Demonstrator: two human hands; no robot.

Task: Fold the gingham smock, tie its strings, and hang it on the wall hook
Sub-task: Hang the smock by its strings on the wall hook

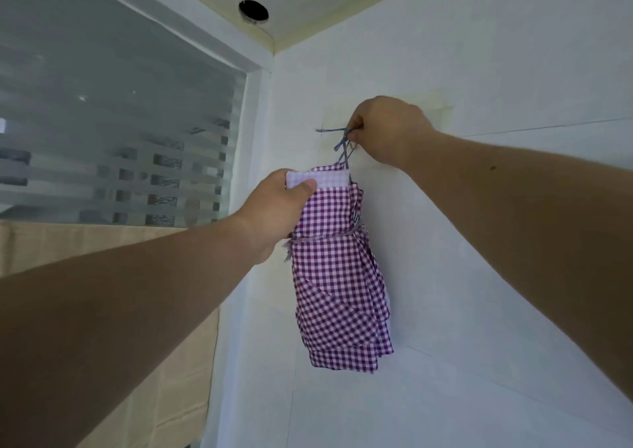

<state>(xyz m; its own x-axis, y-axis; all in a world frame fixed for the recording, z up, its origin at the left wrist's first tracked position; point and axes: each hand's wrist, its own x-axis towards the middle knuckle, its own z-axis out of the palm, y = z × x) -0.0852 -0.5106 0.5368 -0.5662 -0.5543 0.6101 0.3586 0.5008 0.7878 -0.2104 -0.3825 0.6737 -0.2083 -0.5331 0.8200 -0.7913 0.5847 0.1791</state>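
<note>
Right hand (387,132) pinches strings (344,142), left hand (277,208) grips smock (337,276); seat loop fully over hook before releasing.

The right hand (387,130) covers the wall hook, so whether the strings (342,146) are looped over it cannot be told. The left hand (274,208) hides the smock (339,276)'s upper left corner.

I see a frosted, striped window (113,139) at left; beige cloth (102,249) below it; what may be a vent hole (253,11) in the ceiling.
</note>
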